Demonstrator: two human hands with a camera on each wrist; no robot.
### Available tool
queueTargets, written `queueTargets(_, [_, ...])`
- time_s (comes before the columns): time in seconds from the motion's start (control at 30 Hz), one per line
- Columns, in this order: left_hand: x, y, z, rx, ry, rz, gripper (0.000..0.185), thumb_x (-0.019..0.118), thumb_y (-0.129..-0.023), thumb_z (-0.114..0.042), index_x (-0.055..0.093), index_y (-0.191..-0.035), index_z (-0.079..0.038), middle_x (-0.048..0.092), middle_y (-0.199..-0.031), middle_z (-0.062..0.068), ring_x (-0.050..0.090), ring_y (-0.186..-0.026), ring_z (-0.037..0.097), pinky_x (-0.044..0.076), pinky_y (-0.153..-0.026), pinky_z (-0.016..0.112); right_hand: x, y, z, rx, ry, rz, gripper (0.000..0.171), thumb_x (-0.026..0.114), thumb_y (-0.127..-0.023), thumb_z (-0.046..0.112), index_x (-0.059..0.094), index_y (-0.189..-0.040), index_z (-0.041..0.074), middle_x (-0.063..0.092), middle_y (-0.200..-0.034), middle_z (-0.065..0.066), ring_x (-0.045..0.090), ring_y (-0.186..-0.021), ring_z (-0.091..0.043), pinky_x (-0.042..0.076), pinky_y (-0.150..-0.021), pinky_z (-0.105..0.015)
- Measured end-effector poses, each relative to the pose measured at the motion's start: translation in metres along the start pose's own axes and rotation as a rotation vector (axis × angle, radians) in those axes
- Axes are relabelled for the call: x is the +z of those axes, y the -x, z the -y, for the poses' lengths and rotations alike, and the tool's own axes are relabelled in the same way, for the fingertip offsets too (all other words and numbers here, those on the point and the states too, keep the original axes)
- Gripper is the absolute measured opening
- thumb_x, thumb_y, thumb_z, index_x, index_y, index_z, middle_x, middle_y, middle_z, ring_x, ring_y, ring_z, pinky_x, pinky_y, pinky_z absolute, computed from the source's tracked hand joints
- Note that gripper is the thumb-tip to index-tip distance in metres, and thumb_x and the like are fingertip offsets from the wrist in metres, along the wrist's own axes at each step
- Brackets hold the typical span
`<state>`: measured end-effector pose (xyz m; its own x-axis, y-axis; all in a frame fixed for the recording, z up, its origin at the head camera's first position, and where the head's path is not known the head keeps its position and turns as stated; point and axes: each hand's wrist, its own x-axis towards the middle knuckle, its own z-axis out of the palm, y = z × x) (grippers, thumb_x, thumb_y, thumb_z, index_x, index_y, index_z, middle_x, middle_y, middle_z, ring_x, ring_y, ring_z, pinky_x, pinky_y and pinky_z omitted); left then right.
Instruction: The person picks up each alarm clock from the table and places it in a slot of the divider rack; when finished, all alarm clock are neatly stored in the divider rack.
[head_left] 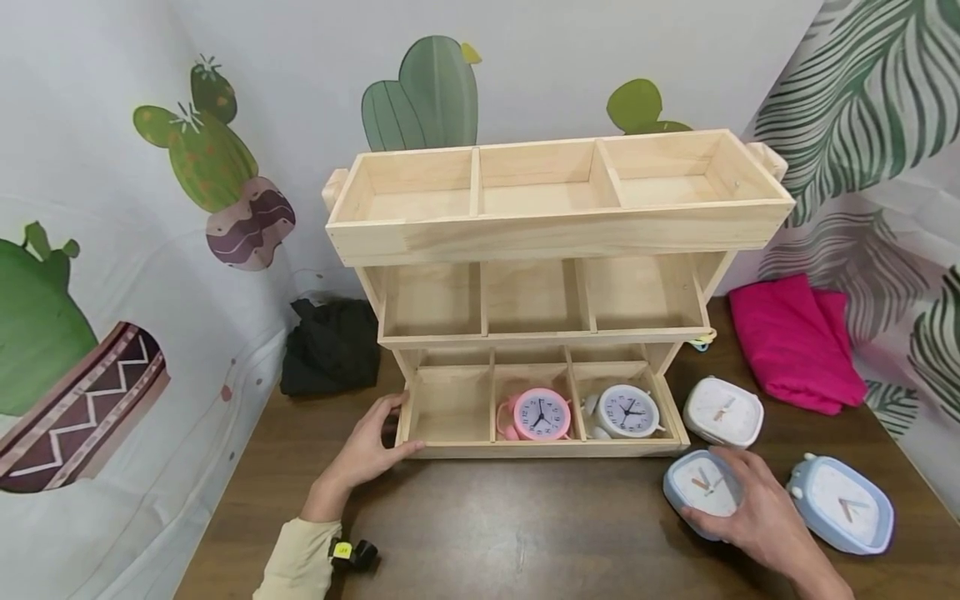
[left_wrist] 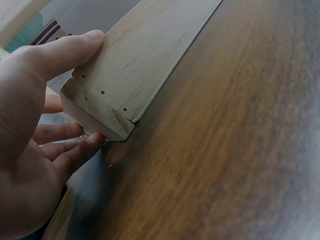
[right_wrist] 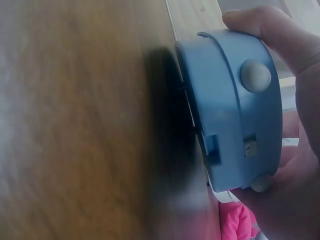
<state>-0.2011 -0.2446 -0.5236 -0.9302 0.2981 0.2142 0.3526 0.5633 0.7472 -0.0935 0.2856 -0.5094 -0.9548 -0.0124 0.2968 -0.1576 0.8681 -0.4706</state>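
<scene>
My right hand (head_left: 767,510) grips a light blue alarm clock (head_left: 699,483) by its sides, its face turned up, at the rack's right front corner. In the right wrist view, the blue clock's (right_wrist: 212,95) underside with small round feet shows close over the table. With thumb on the front board and fingers along the side, my left hand (head_left: 367,450) holds the left front corner of a three-tier wooden rack (head_left: 562,232). A pink alarm clock (head_left: 542,415) stands in the bottom tier's middle compartment. A white alarm clock (head_left: 627,412) stands in the bottom right one.
Right of the rack lie a white square clock (head_left: 724,412) and another blue clock (head_left: 846,507). A pink cloth (head_left: 795,346) is behind them. A black cloth bundle (head_left: 330,346) sits left of the rack. Cactus-printed fabric (head_left: 285,100) hangs behind the brown table (head_left: 525,525).
</scene>
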Motion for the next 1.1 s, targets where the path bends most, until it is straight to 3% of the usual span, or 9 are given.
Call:
queueTargets(0.2, [0.001,0.0,0.003,0.005,-0.003,0.004,0.082,0.085,-0.076,-0.034,0.045,-0.14,-0.006,0.051,-0.136,0.014,0.058,-0.115,0.029,0.055,-0.091,0.044,0.001,0.002,0.004,-0.017,-0.011,0.003,0.091,0.096,-0.048,0.041,0.058,-0.122,0.004,0.054,-0.118,-0.018,0.058,-0.095,-0.039,0.047,-0.068,-0.05])
queueTargets(0.37, [0.0,0.0,0.002,-0.001,-0.01,0.005,0.082,0.085,-0.075,-0.034,0.044,-0.14,-0.005,0.051,-0.136,0.014,0.058,-0.115,0.029,0.054,-0.091,0.044,0.004,0.004,0.008,-0.062,-0.028,-0.019,0.089,0.096,-0.048,0.043,0.061,-0.122,0.008,0.055,-0.117,-0.008,0.054,-0.096,-0.021,0.04,-0.072,-0.021])
queueTargets(0.47, [0.0,-0.001,0.002,-0.002,-0.017,0.006,0.082,0.085,-0.075,-0.034,0.044,-0.14,-0.005,0.05,-0.136,0.013,0.058,-0.115,0.029,0.054,-0.091,0.043,0.005,0.004,0.01,-0.095,-0.038,-0.036,0.089,0.096,-0.048,0.044,0.061,-0.122,0.009,0.055,-0.116,-0.003,0.05,-0.094,-0.013,0.033,-0.073,-0.011])
queueTargets(0.77, [0.0,-0.001,0.002,0.006,-0.009,0.003,0.082,0.085,-0.075,-0.034,0.044,-0.14,-0.004,0.051,-0.136,0.014,0.059,-0.114,0.03,0.055,-0.091,0.044,0.007,0.001,0.023,-0.156,-0.044,-0.026,0.093,0.096,-0.046,0.043,0.062,-0.125,0.01,0.055,-0.118,-0.002,0.055,-0.092,-0.019,0.035,-0.074,-0.012])
queueTargets(1.1, [0.0,-0.001,0.002,0.0,-0.009,0.006,0.082,0.085,-0.076,-0.034,0.044,-0.14,-0.004,0.05,-0.136,0.014,0.058,-0.115,0.03,0.055,-0.09,0.044,0.009,-0.005,0.034,-0.209,-0.082,-0.009,0.092,0.096,-0.047,0.042,0.062,-0.127,0.012,0.055,-0.121,0.001,0.052,-0.098,-0.009,0.032,-0.081,-0.007])
